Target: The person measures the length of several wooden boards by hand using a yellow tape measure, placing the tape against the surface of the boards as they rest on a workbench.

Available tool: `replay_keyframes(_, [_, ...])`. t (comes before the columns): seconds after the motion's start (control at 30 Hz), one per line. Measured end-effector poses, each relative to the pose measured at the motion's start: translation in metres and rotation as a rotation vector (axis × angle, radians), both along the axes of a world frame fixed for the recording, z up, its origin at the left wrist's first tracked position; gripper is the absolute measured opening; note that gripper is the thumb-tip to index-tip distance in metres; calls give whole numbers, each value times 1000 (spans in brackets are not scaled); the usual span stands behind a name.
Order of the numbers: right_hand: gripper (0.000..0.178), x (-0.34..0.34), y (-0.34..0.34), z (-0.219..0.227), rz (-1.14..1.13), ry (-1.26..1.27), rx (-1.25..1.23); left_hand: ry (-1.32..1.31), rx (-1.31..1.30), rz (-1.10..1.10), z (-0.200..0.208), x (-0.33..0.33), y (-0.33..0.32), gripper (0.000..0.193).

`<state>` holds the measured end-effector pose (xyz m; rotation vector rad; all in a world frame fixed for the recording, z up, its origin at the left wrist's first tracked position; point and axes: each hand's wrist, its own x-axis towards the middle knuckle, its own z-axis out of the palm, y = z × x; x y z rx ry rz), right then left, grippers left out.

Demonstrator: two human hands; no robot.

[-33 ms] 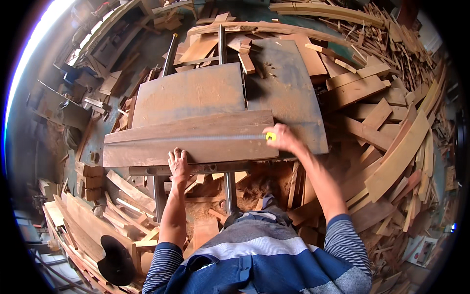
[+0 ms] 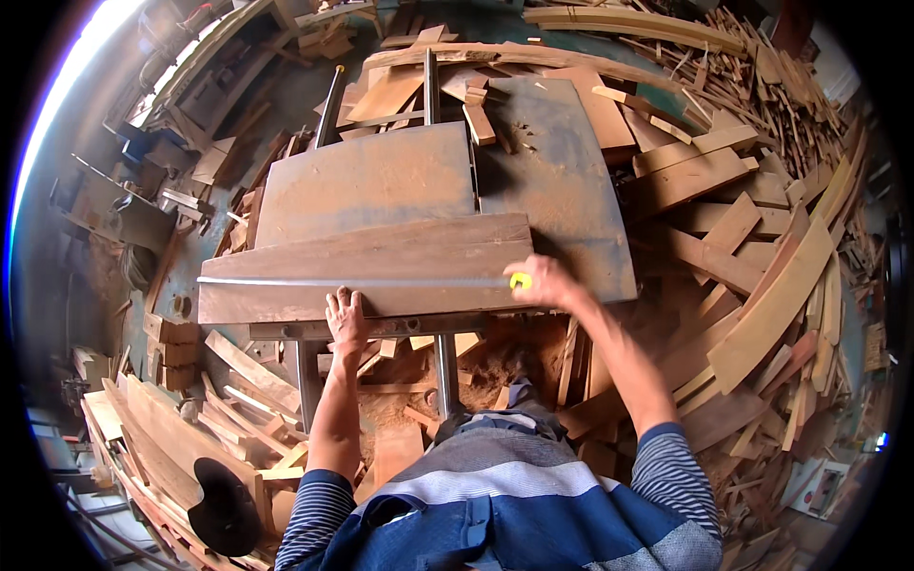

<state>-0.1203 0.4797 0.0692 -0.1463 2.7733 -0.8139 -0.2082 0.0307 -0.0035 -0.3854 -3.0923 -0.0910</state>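
A wide brown board [image 2: 419,249] lies across the near end of a metal saw table [image 2: 371,176]. Along its length runs the pulled-out silver blade [image 2: 400,282] of a tape measure, reaching to the board's left end. My right hand [image 2: 547,284] is closed around the yellow tape measure case [image 2: 520,282] by the board's right end. At the board's near edge, my left hand [image 2: 344,316] rests with fingers spread on the wood, its fingertips close to the blade. Whether they touch the blade I cannot tell.
Two metal rails [image 2: 447,376] stick out beneath the table toward me. Stacked planks and offcuts [image 2: 695,171] crowd the right side, more boards [image 2: 162,428] lie at the lower left. Small wood blocks [image 2: 479,122] sit on the table's far part. Sawdust [image 2: 495,357] covers the ground below.
My right hand has shifted slightly toward me and left with the tape measure. The blade has come nearer the board's front edge. My left hand stays where it was.
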Motion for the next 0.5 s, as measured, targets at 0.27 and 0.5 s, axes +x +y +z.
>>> replay_keyframes(0.27, [53, 148, -89, -10, -38, -77, -315, 115, -5, -73, -3, -26, 15, 81])
replay_keyframes(0.5, [57, 221, -119, 12, -219, -224, -571, 2, 51, -22, 0, -41, 18, 88])
